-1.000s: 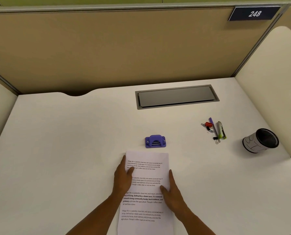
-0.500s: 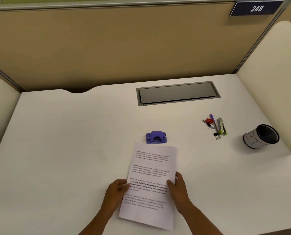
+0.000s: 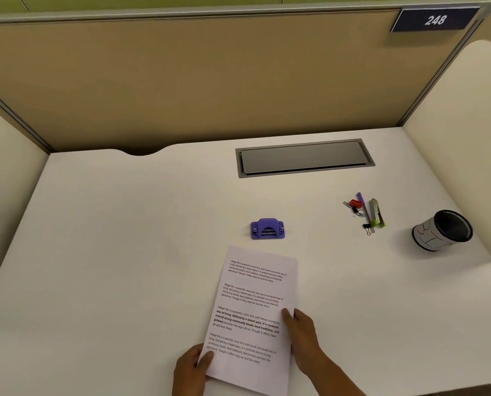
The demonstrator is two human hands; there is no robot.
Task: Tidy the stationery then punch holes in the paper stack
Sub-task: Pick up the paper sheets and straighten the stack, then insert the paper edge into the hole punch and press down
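Now, paper stack [image 3: 255,315]: printed pages on the white desk [image 3: 124,252], tilted a little clockwise, top edge just short of the hole punch.
Left hand [image 3: 191,370]: pinches the stack's lower left corner, thumb on top of the sheet, fingers hidden beneath.
Right hand [image 3: 303,335]: holds the stack's right edge, thumb lying over the printed side, other fingers out of sight behind the edge.
Hole punch [image 3: 267,229]: purple, standing on the desk just beyond the stack, apart from it.
Loose stationery: a purple pen [image 3: 363,205], a green-and-silver stapler [image 3: 377,214], a red binder clip [image 3: 355,203], a black binder clip [image 3: 366,227] and some paper clips [image 3: 348,205], clustered to the right of the punch.
Pen holder [image 3: 441,230]: black mesh cup with a white paper wrap, leaning on the desk to the right of the cluster, its mouth turned up and to the right.
Cable hatch [image 3: 304,158]: grey lid set into the desk beyond the punch.
Number plate [image 3: 435,20]: reads 248, on the tan partition.
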